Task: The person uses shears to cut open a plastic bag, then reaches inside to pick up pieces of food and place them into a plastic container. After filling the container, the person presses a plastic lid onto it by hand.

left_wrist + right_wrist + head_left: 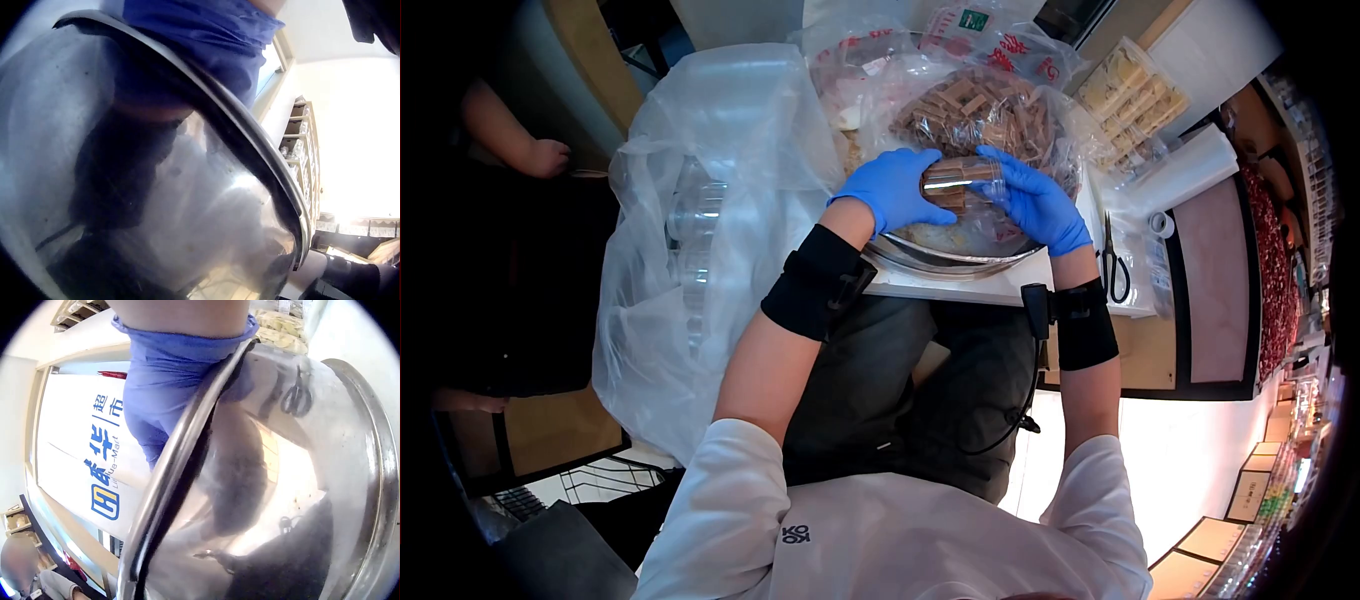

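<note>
A clear plastic jar point(955, 183) with brown stick-shaped pieces inside lies on its side over a wide metal basin point(965, 266). My left hand point(888, 190), in a blue glove, grips the jar's left end, thumb below and fingers above. At the other end, my gloved right hand point(1040, 208) holds the jar with its fingers around the rim. Behind both hands, a heap of brown pieces point(975, 110) sits in clear plastic in the basin. Both wrist views show the basin's shiny outer wall point(206, 206) and a glove cuff point(169, 369); the fingers are hidden there.
Left of the basin, a large translucent bag point(720, 130) holds clear empty jars. Black scissors point(1113, 262), a white roll point(1190, 170) and packed clear boxes point(1128, 90) are at the right. Another person's arm point(515, 140) shows at far left.
</note>
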The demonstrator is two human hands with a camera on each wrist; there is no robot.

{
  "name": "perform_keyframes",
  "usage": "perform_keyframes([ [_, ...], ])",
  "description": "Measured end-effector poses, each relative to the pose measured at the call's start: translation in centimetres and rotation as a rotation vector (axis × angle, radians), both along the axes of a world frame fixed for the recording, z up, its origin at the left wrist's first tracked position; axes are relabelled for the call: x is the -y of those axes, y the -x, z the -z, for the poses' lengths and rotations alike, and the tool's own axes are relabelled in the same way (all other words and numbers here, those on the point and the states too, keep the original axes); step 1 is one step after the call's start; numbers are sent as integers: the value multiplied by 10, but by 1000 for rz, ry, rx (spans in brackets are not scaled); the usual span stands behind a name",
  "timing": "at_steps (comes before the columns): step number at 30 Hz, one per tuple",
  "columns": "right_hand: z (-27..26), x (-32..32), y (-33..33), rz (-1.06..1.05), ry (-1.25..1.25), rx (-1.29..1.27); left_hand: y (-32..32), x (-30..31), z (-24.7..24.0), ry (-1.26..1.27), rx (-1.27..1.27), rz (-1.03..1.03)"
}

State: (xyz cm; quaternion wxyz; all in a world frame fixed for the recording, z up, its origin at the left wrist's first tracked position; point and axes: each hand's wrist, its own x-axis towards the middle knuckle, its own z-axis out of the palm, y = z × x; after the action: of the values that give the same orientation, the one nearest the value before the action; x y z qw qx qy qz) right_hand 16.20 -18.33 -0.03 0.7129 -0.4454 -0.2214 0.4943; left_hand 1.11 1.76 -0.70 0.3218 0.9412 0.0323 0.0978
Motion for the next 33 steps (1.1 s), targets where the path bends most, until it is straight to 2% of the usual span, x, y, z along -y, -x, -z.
perform_keyframes([
  [19, 3, 0, -3, -50, -13, -15, -1, 1, -4, -39, -70, -4],
  [33, -1, 2, -2, -106, -87, 21, -6, -3, 7, 20, -35, 97],
])
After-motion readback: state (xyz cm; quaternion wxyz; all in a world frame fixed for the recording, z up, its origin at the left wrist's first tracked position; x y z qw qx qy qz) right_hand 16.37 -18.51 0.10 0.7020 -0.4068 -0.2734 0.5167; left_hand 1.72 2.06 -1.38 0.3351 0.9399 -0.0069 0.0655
